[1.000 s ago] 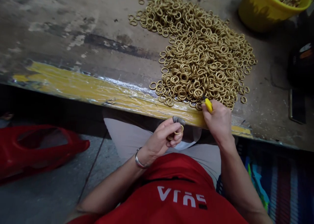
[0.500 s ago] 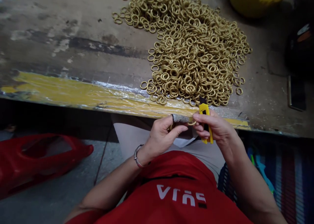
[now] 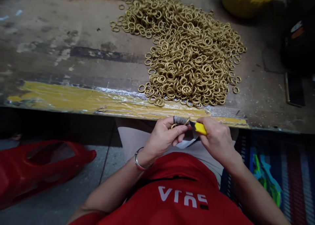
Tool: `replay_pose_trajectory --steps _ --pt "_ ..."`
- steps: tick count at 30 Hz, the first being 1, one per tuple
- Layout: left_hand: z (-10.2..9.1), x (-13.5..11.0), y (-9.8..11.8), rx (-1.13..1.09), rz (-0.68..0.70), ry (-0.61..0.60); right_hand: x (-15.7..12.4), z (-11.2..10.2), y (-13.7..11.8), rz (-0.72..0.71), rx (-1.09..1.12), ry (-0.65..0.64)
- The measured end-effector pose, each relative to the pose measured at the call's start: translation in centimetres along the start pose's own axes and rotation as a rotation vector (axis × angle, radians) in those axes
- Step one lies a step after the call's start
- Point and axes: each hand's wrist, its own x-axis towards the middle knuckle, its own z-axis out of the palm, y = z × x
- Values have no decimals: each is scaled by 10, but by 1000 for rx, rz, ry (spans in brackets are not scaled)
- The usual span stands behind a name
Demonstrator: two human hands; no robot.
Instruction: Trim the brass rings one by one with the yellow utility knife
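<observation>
A big heap of brass-coloured rings [image 3: 185,51] lies on the worn workbench [image 3: 73,47]. Just below the bench's front edge, my left hand [image 3: 163,136] pinches one gold ring [image 3: 175,125] between thumb and a forefinger that wears a grey wrap. My right hand [image 3: 216,138] is closed round a yellow utility knife [image 3: 198,127], and the knife's tip touches the ring. Both hands meet over my lap.
A yellow bucket [image 3: 241,0] stands at the back right of the bench. A dark flat object [image 3: 294,88] lies near the right edge. Yellow tape [image 3: 81,98] covers the bench's front edge. A red plastic piece [image 3: 36,166] lies on the floor at left.
My right hand came back from the edge of the ring heap with the knife, turned it, and brought its tip to the ring in my left hand.
</observation>
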Motion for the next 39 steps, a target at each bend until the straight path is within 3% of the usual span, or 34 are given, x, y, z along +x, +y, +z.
replay_pose_trajectory --steps 4,10,13,16,19,22,25,33,35,37,39 --pt "4 -1 1 49 9 23 -8 0 -2 -55 -236 -29" --pt "6 2 3 107 31 36 -5 0 -5 -40 -322 -96" --pt "6 3 8 155 107 50 1 2 -8 -23 -382 -98" --pt "8 -3 17 213 215 66 15 2 -4 52 -451 -81" --pt "8 -10 27 245 211 -40 35 -2 5 182 -490 -3" --pt "1 -7 28 125 86 -130 58 -4 8 89 -372 103" --pt "-11 3 22 -33 -15 -162 79 2 2 -64 -268 118" --pt "-28 15 11 -382 13 -108 111 20 -10 -68 -312 101" --pt "-28 17 9 -432 17 -76 108 15 -10 -83 -177 144" --pt "-27 20 9 -459 34 -17 100 7 -11 -73 94 170" --pt "-25 22 9 -464 56 20 89 0 -13 1 419 98"
